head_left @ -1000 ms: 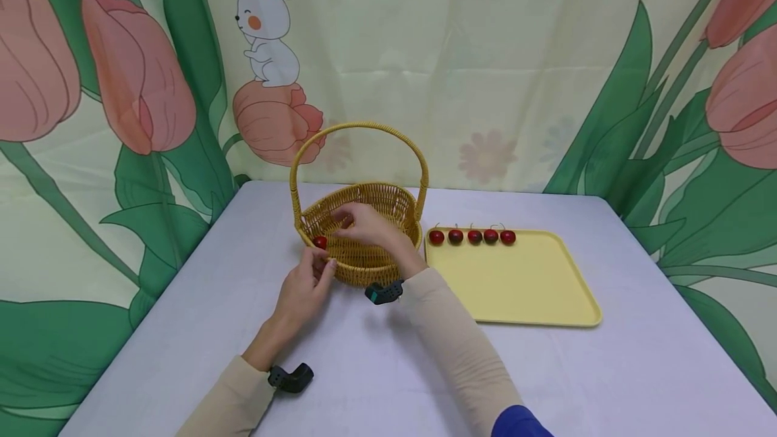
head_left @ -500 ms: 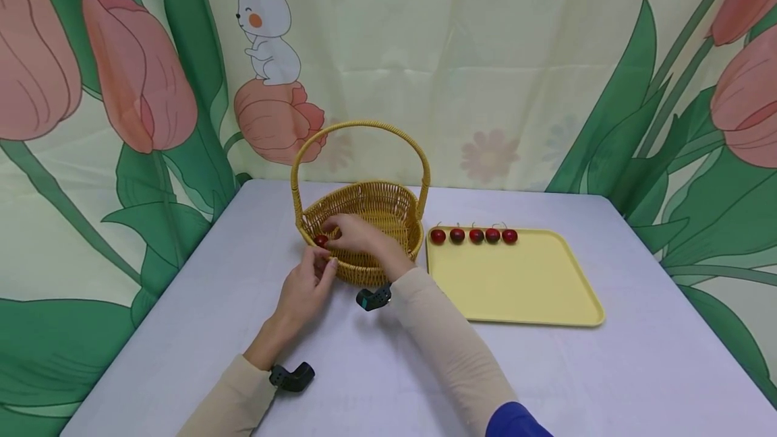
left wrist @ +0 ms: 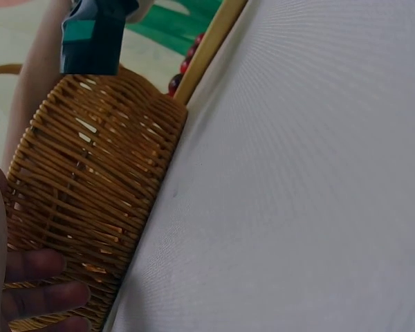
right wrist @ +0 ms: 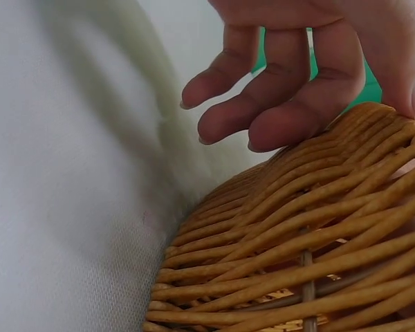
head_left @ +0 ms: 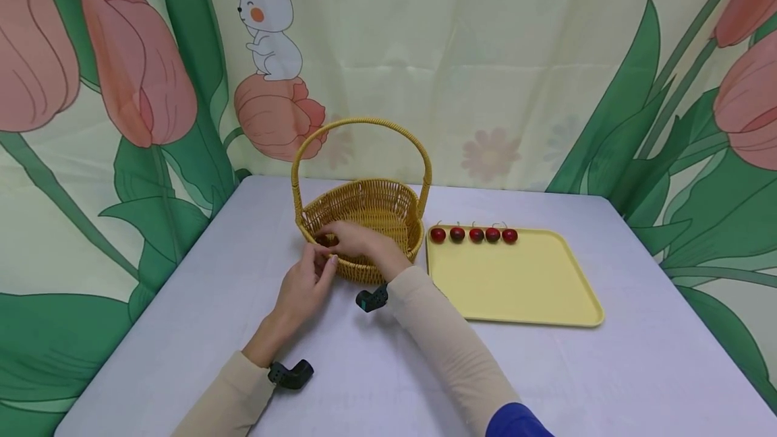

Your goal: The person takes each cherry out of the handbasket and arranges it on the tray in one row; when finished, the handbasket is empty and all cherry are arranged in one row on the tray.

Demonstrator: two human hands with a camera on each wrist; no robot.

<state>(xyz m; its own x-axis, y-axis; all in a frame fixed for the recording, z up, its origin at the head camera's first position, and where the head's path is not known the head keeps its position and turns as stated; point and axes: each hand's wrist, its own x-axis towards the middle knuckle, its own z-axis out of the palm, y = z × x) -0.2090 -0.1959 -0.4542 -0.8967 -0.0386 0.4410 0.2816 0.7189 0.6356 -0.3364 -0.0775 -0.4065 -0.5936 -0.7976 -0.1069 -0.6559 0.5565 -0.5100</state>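
Note:
A woven yellow basket (head_left: pixel 388 189) with a tall handle stands mid-table. My right hand (head_left: pixel 336 238) reaches over its near left rim, and its fingertips close on a dark red cherry (head_left: pixel 326 240) that is mostly covered. In the right wrist view three curled fingers (right wrist: pixel 283 104) hang above the basket's wall (right wrist: pixel 297 263), and no cherry shows there. My left hand (head_left: pixel 318 263) rests against the outside of the basket just below the rim. Its fingers (left wrist: pixel 41 297) lie along the wicker (left wrist: pixel 90 187).
A pale yellow tray (head_left: pixel 516 282) lies right of the basket, with several cherries (head_left: pixel 476 235) in a row along its far edge. A flowered curtain hangs behind the table. The grey tabletop (head_left: pixel 376 369) stretches toward me.
My right hand has slid left inside the basket to the cherry at the near left rim and now covers most of it. The left hand has stayed at the basket's side.

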